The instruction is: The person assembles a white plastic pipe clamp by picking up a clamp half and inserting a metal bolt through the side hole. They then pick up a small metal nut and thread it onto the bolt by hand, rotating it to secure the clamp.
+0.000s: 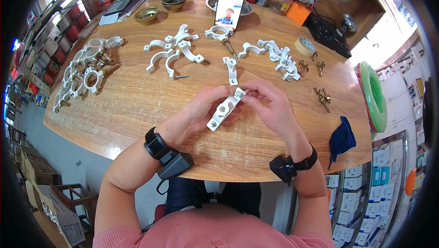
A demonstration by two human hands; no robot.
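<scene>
Wood-grain tabletop [132,106] spreads across the middle of the head view, with shelving at the left edge, a propped phone [228,8] at upper centre and a coil of green hose [372,97] at the right. At the frame's centre, a white clamp [223,109] slants between both hands, its upper end toward the right. Steadying its body firmly while only the fingertips work at the screw [238,94] on that upper end seems the sound way; keeping the screw square to the plastic should help prevent binding. The left hand [201,111] wraps the clamp from the left side, fingers curled beneath it, the thumb near its upper end. The right hand [270,106] has thumb and forefinger pinched nearly together at that upper end; whether they grip screw or plastic, I cannot tell. Just above lies a loose clamp half [232,70]; brass-coloured bolts [324,96] lie right of centre.
</scene>
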